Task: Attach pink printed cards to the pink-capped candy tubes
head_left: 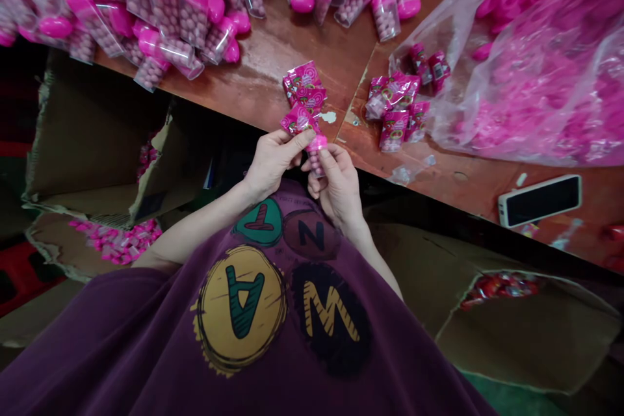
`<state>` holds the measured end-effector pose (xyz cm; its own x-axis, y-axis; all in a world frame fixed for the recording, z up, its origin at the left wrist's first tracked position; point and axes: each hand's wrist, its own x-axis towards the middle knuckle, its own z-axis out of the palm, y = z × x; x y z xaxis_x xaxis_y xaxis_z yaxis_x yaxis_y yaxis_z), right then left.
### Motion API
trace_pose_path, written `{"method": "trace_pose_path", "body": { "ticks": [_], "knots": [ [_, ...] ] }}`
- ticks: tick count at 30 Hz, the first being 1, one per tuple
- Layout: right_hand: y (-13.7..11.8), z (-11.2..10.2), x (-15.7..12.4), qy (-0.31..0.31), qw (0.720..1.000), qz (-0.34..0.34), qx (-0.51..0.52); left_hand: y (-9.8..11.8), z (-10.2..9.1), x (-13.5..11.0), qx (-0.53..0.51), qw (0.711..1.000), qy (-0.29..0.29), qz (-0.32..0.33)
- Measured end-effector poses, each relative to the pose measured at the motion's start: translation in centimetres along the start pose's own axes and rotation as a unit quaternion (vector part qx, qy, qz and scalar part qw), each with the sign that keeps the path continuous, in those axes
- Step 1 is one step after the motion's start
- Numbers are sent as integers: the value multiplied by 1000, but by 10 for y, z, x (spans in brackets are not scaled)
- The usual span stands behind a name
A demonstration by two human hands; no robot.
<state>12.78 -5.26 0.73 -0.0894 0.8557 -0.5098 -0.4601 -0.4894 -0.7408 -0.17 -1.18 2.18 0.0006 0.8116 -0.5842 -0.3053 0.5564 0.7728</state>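
Note:
In front of my body, just off the table's edge, both hands meet at a small clear tube of pink candy balls point(316, 162) with a pink cap. My right hand point(340, 185) is closed around the tube's lower part, thumb along its side. My left hand point(275, 159) is closed too, its thumb and fingers pinching at the cap's left side; its fingertips are partly hidden. Right beyond the left fingers, a shiny pink candy sachet point(298, 118) overlaps more sachets point(305, 81) in a short row on the table.
Many filled tubes point(166, 13) are heaped at the table's far left. A pile of pink sachets point(394, 101), a clear bag of pink caps point(541, 91) and a phone point(541, 200) lie right. Cardboard boxes point(92, 143) stand below the table edge; one on the right point(526, 331) holds red wrapped pieces.

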Motion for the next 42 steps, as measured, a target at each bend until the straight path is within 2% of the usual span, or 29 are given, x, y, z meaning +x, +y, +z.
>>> {"method": "trace_pose_path", "body": {
  "ticks": [6,11,13,17,21,23,25,28,34,38,42],
  "knots": [
    [8,1,0,7,995,-71,-77,1,1,1,-21,999,-29,-35],
    [18,-6,4,20,969,-168,-183,0,-3,5,-35,996,-67,-52],
    [19,-5,6,24,962,-185,-200,-1,-3,6,-41,995,-73,-63],
    [12,-2,10,5,976,-157,-150,-4,-4,7,-52,992,-84,-80],
    [-2,-8,11,-41,997,-37,-52,-6,-7,7,-58,985,-143,-75],
    [-6,-14,9,-64,998,-3,-16,-5,-8,7,-54,987,-138,-63],
    [-7,-19,8,-80,997,-5,-17,-2,-8,8,-56,991,-116,-48],
    [-1,-22,6,-86,992,-48,-84,0,-7,8,-75,990,-113,-34],
    [21,-14,7,-11,952,-214,-220,-7,-8,5,-97,981,-152,-74],
    [18,-9,5,-39,977,-154,-142,-5,-10,6,-68,978,-182,-81],
    [10,-6,3,-47,989,-113,-88,-2,-7,7,-80,981,-166,-59]
  ]
}}
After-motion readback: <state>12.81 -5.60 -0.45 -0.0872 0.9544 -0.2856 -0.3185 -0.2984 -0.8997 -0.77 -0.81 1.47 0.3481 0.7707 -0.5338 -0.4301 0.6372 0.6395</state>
